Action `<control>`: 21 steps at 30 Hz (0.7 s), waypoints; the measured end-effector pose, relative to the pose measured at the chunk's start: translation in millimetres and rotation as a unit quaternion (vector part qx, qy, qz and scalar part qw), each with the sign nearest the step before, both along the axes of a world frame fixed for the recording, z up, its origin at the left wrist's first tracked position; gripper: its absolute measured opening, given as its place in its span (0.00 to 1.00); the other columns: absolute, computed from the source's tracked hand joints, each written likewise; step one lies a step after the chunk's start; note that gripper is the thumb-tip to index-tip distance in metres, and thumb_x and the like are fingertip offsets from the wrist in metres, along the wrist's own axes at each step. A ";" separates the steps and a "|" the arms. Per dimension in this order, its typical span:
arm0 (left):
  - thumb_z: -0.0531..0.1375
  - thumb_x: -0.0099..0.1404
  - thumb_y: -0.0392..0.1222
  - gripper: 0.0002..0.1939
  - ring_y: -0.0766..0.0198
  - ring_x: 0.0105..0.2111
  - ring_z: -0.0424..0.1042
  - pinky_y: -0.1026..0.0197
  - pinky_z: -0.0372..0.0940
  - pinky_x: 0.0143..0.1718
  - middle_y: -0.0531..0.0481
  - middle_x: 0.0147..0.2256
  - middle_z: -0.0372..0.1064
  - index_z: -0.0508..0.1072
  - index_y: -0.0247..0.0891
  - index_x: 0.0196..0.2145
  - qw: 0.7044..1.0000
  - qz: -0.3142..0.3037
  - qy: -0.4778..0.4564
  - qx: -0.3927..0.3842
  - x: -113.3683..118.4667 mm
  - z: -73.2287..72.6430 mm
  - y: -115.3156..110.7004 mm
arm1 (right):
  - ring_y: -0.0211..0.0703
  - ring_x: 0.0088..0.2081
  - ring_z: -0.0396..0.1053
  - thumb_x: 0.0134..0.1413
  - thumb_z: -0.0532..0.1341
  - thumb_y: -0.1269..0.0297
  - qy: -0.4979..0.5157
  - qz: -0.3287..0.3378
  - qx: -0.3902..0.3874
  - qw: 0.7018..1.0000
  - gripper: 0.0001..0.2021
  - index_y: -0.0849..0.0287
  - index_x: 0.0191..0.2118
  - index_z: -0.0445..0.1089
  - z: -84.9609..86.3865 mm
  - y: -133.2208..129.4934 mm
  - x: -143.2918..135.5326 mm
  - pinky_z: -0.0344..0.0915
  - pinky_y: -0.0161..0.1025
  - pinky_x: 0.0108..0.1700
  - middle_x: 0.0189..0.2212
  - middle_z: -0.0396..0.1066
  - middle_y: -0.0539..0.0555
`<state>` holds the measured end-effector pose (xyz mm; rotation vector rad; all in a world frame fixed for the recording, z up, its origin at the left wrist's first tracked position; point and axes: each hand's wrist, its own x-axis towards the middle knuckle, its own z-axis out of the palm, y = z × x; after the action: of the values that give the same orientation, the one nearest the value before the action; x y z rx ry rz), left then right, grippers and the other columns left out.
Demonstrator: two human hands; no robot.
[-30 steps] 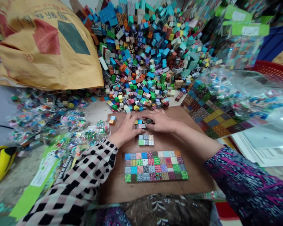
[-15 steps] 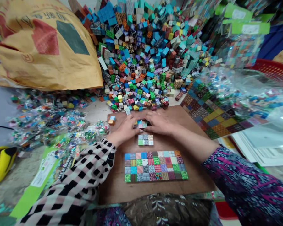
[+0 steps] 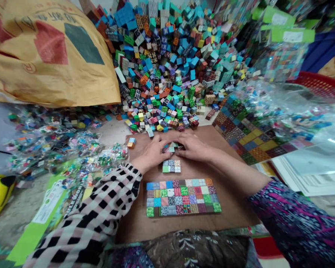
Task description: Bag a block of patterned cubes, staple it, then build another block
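Near the back of a brown board [image 3: 234, 212], my left hand [image 3: 154, 152] and my right hand [image 3: 194, 147] close in from both sides on a small group of patterned cubes [image 3: 171, 146]. My fingers are bent around the group and partly hide it. Just in front of them lies a small block of cubes [image 3: 171, 166], two rows deep. Closer to me rests a larger flat rectangle of patterned cubes [image 3: 183, 197], in several rows. A loose piece of blue and orange cubes [image 3: 131, 142] sits at the board's left back corner.
A tall heap of loose cubes [image 3: 170, 78] rises behind the board. At the left stand a yellow sack [image 3: 80, 82], bagged small pieces [image 3: 72, 145] and a yellow tool [image 3: 0, 193]. To the right lie a cube sheet [image 3: 245, 134], plastic bags [image 3: 296, 111] and a red basket [image 3: 318, 83].
Both hands have shifted slightly right, still around the small cube group. The left forearm has come a little further in. The larger rectangle stays put on the board.
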<state>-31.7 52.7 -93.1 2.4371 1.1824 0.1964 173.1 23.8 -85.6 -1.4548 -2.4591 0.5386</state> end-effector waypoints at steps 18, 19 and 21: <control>0.60 0.64 0.42 0.15 0.54 0.46 0.65 0.51 0.64 0.50 0.44 0.44 0.60 0.72 0.34 0.47 1.000 -0.016 -0.001 0.002 -2.9 2.2 -1.3 | 0.54 0.50 0.62 0.60 0.58 0.64 -0.044 -0.026 0.019 0.999 0.16 0.63 0.52 0.70 -10.1 -11.3 26.8 0.63 0.49 0.52 0.46 0.64 0.64; 0.60 0.64 0.42 0.14 0.54 0.45 0.65 0.51 0.63 0.50 0.44 0.44 0.60 0.72 0.34 0.46 1.000 -0.016 -0.001 0.000 -2.9 2.7 -1.3 | 0.54 0.50 0.63 0.59 0.59 0.64 -0.038 -0.025 0.011 0.999 0.18 0.63 0.54 0.69 -9.7 -11.9 29.3 0.63 0.49 0.52 0.46 0.63 0.63; 0.60 0.64 0.42 0.14 0.54 0.45 0.65 0.51 0.63 0.50 0.44 0.44 0.60 0.72 0.34 0.45 1.000 -0.017 0.003 -0.005 -3.1 3.6 -1.4 | 0.54 0.50 0.63 0.57 0.61 0.65 -0.034 -0.024 -0.021 0.999 0.24 0.63 0.59 0.66 -6.0 -13.1 33.0 0.64 0.49 0.51 0.47 0.63 0.63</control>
<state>-34.8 51.3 -89.4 2.4497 1.1401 0.1725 206.1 10.8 -91.6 -1.5677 -2.4716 0.5431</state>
